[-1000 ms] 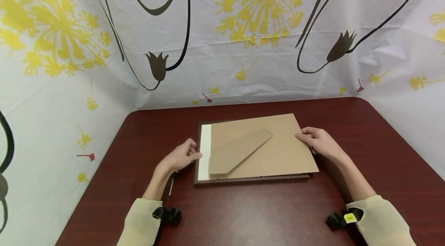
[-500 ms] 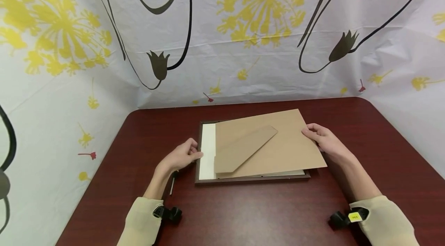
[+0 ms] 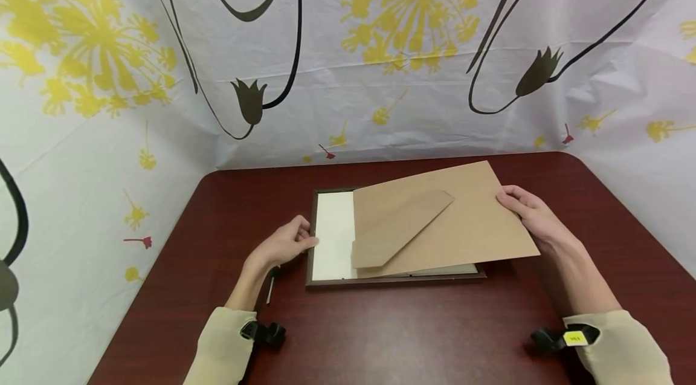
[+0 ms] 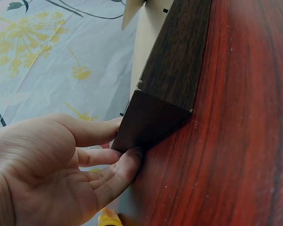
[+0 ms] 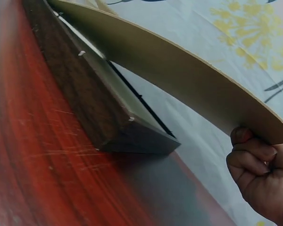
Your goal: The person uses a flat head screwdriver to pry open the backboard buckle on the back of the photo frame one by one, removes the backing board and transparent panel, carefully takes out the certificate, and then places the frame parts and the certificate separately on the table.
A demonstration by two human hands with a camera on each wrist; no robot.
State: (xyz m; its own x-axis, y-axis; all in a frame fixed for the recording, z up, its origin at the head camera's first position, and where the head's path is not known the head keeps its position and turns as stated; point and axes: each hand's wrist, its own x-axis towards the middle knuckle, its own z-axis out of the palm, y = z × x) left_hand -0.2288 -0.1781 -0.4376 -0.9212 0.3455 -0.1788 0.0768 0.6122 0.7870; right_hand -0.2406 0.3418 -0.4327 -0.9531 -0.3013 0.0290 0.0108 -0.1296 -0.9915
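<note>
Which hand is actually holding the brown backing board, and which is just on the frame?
The right hand grips the brown backing board at its right edge, raised off the frame. The left hand only touches the frame's left corner.

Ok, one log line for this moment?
right hand: holds backing board, lifted off frame | left hand: touches frame's left edge | white sheet exposed

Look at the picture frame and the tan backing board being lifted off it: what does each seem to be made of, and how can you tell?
Picture frame: probably wood or a wood-look veneer, dark brown and matt; grain streaks show in the left wrist view.
Backing board: looks like thin fibreboard or stiff card, plain tan, unpolished; its thin edge bows where the right hand lifts it.
</note>
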